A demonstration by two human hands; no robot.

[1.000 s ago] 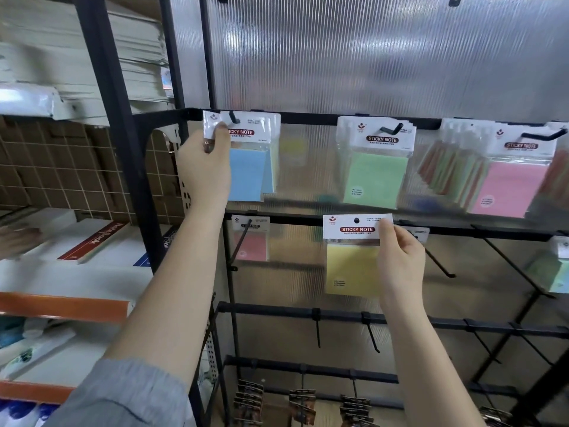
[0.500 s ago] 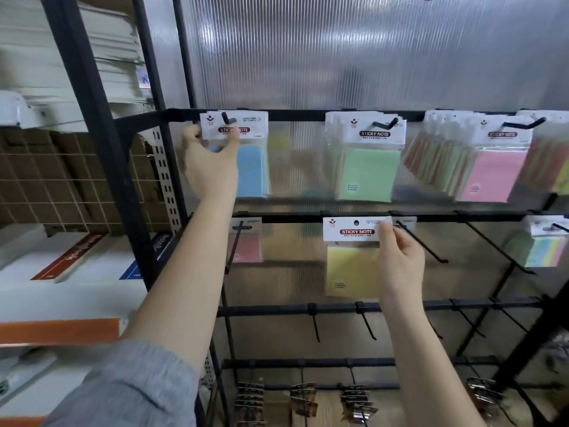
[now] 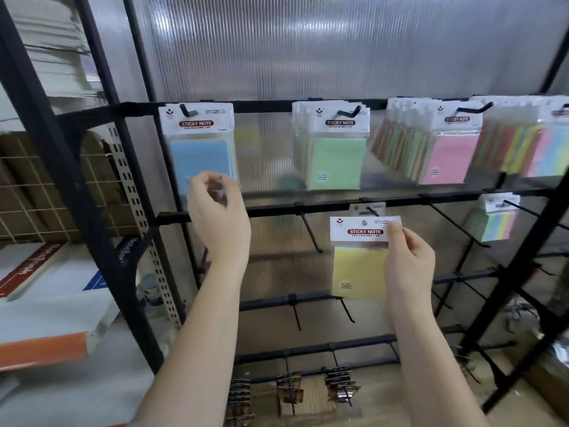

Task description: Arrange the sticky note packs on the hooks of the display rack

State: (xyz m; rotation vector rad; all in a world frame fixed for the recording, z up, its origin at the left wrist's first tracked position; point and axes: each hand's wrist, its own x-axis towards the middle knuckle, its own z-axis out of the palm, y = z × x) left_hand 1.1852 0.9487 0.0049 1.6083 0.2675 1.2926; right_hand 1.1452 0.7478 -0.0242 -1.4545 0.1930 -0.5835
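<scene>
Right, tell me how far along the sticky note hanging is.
Done: the blue pack hangs on the top-left hook, with green packs and pink packs on the same rail. The left hand is off the blue pack, holding nothing. In hand: the right hand pinches a yellow pack just below a second-rail hook, not yet threaded. Left: hang it; several lower hooks look bare.

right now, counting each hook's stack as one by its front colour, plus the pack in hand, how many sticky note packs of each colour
blue pack: 1
green pack: 1
pink pack: 1
yellow pack, held in the right hand: 1
striped multicolour packs: 2
total: 6
One header behind the yellow pack hides its colour, so it is not counted.
</scene>
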